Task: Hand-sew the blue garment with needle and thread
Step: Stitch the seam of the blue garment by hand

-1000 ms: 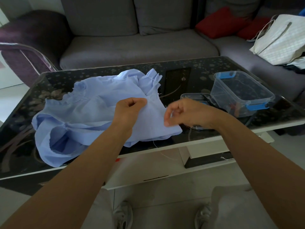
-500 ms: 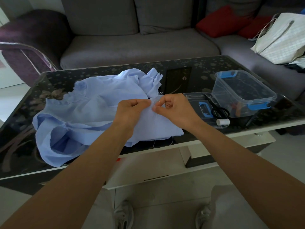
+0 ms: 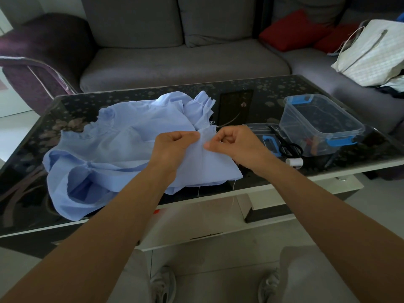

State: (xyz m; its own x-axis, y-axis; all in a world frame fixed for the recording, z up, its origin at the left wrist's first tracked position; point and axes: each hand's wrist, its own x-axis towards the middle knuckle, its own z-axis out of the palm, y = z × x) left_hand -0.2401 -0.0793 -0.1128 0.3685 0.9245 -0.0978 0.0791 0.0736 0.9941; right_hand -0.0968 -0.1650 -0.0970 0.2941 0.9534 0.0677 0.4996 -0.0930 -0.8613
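The light blue garment point(image 3: 122, 149) lies crumpled on the dark glass table point(image 3: 269, 88). My left hand point(image 3: 175, 147) pinches a fold of it near its right edge. My right hand point(image 3: 234, 143) is closed right beside it on the same fold, fingertips curled in. The needle is too small to make out between the fingers. A thin pale thread point(image 3: 234, 186) hangs off the garment's lower right edge over the table's front.
A white thread spool point(image 3: 295, 162) and black scissors point(image 3: 286, 145) lie right of my right hand. Behind them stand a clear box with blue clips point(image 3: 321, 125) and its lid point(image 3: 262, 132). A grey sofa, red cushions and a white bag sit beyond the table.
My right hand came in from the right to the fold held by my left hand, then turned so its fingers curl in at the fabric. The left hand stayed put.
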